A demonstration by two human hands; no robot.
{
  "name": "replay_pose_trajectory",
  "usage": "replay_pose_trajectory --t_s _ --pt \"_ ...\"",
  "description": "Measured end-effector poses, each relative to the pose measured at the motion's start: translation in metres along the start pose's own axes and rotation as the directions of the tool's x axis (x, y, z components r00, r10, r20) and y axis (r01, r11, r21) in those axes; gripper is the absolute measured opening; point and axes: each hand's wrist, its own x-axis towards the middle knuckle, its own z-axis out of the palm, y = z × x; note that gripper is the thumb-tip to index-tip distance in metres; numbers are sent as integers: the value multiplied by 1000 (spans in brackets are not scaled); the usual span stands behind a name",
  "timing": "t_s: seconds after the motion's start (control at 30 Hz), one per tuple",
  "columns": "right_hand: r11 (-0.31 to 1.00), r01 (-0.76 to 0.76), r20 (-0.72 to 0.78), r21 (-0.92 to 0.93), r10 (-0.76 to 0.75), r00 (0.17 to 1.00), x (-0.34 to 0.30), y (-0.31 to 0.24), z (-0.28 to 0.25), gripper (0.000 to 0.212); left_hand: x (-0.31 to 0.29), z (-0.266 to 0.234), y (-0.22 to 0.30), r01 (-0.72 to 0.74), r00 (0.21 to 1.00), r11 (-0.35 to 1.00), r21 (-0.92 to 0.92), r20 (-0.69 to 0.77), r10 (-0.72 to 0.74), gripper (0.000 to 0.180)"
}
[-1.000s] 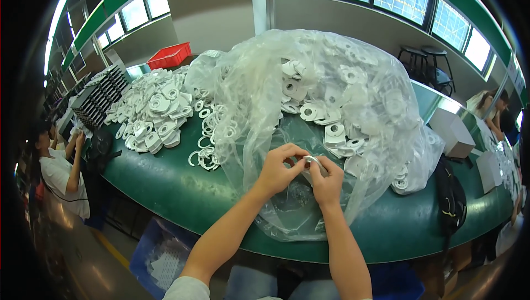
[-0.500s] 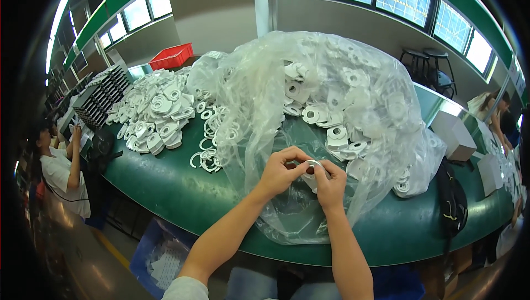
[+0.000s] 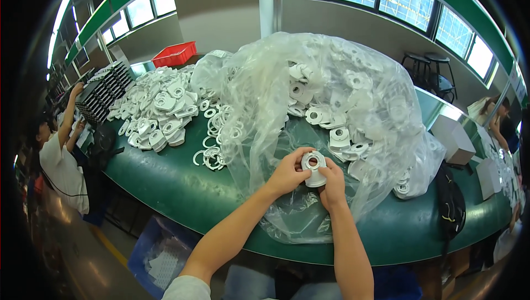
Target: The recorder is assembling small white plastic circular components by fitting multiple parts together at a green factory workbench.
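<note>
Between my two hands is a white plastic part (image 3: 315, 178) with a rounded end and a round hole through it. My left hand (image 3: 289, 173) grips its left side, thumb on the front. On its right side my right hand (image 3: 333, 183) is closed, with the thumb also on the front face. Both hands are above a clear plastic bag (image 3: 256, 106), whose open mouth spreads toward me. Inside the bag lie many similar white parts (image 3: 339, 134). Loose white rings (image 3: 212, 158) lie on the green table left of the bag.
A heap of white parts (image 3: 160, 106) covers the table's left side, near a red bin (image 3: 174, 54) and stacked dark trays (image 3: 105, 98). White boxes (image 3: 452, 137) and a black bag (image 3: 451, 200) are at right. A blue bin (image 3: 141, 256) stands below. A co-worker (image 3: 63, 162) is at left.
The part in my hands has tipped so its flat face and hole show toward me. My fingers have shifted to its sides. The co-worker at left has raised an arm to the trays.
</note>
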Motion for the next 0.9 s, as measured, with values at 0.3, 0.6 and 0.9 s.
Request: replay_pose_trajectory --t_s 0.3,0.6,0.9 --pt "918 204 97 -342 -181 979 1 3 6 37 -5 -2 3 -98 994 992 79 -47 101 51" --pt "997 5 115 -73 4 993 -10 -6 16 38 -60 -32 65 -58 935 914 402 -298 190 40" --pt "979 56 135 -194 -30 990 -8 -3 18 25 -163 -358 108 567 358 716 406 -905 230 32"
